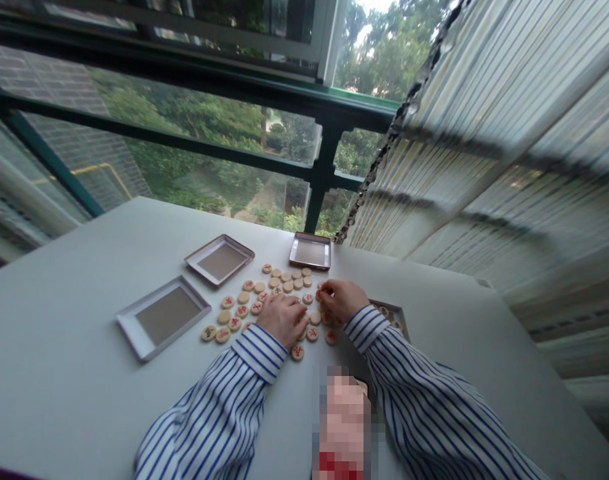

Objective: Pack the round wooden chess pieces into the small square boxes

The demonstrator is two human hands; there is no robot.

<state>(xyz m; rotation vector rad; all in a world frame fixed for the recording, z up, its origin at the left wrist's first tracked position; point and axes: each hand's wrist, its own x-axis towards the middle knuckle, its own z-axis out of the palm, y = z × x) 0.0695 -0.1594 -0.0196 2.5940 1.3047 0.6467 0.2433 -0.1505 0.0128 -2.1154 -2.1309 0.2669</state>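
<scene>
Several round wooden chess pieces (284, 283) with red or dark characters lie scattered on a white table (74, 373). My left hand (283, 319) rests knuckles up on the pieces, its fingers curled over them. My right hand (338, 298) is beside it, fingers bent and pinching at a piece at its fingertips near the pile's right edge. Both arms wear blue-striped white sleeves. What each hand holds is hidden under the fingers.
Three shallow trays lie around the pile: one front left (162, 317), one behind it (219, 259), one at the back (310, 251). A fourth tray (392, 313) with pieces shows behind my right wrist. A window railing and a striped curtain (484, 167) stand beyond the table.
</scene>
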